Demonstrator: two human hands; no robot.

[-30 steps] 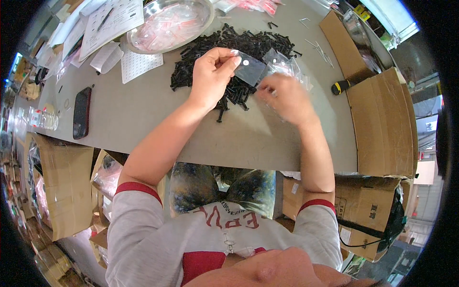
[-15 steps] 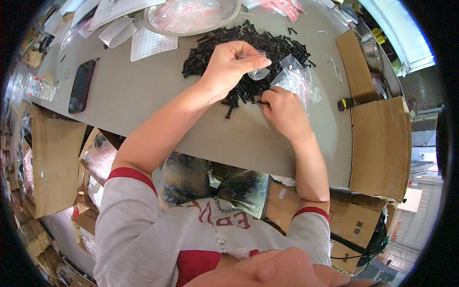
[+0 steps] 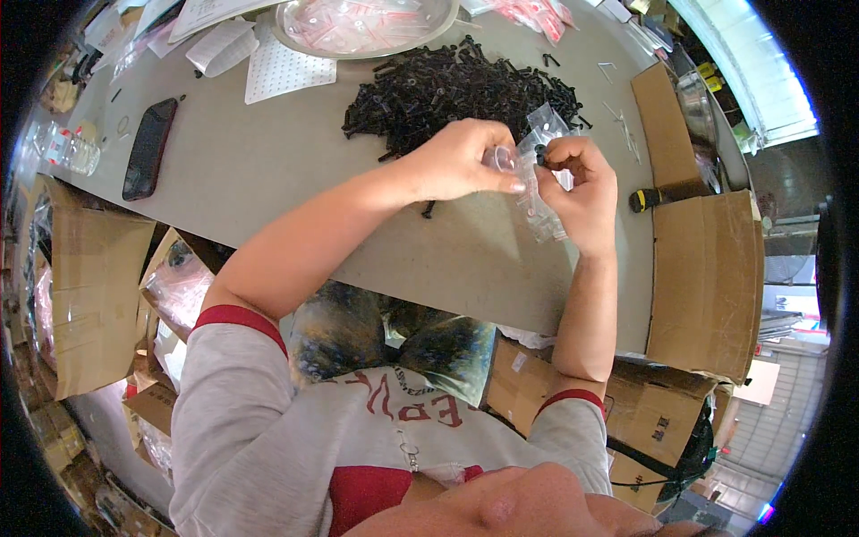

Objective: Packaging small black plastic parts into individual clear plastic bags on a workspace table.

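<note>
My left hand (image 3: 458, 163) pinches a small clear plastic bag (image 3: 503, 159) above the table, near the front of a heap of black screws (image 3: 438, 94). Close beside it on the right, my right hand (image 3: 588, 199) is closed on black screws (image 3: 540, 154), their heads showing at the fingertips by the bag. How many screws it holds I cannot tell. More clear bags (image 3: 543, 215) lie on the table under and between the hands. One loose screw (image 3: 428, 209) lies below my left wrist.
A metal bowl (image 3: 361, 52) of red-edged clear bags stands at the back. On the left are a phone (image 3: 150, 149) and a plastic bottle (image 3: 73, 150). Hex keys (image 3: 624, 128), a yellow-and-black tool (image 3: 645, 198) and a cardboard box (image 3: 707, 282) are on the right.
My right hand has risen from the edge of the heap with black screws and turned toward the bag. My left hand has come down and right with the bag, nearer the right hand.
</note>
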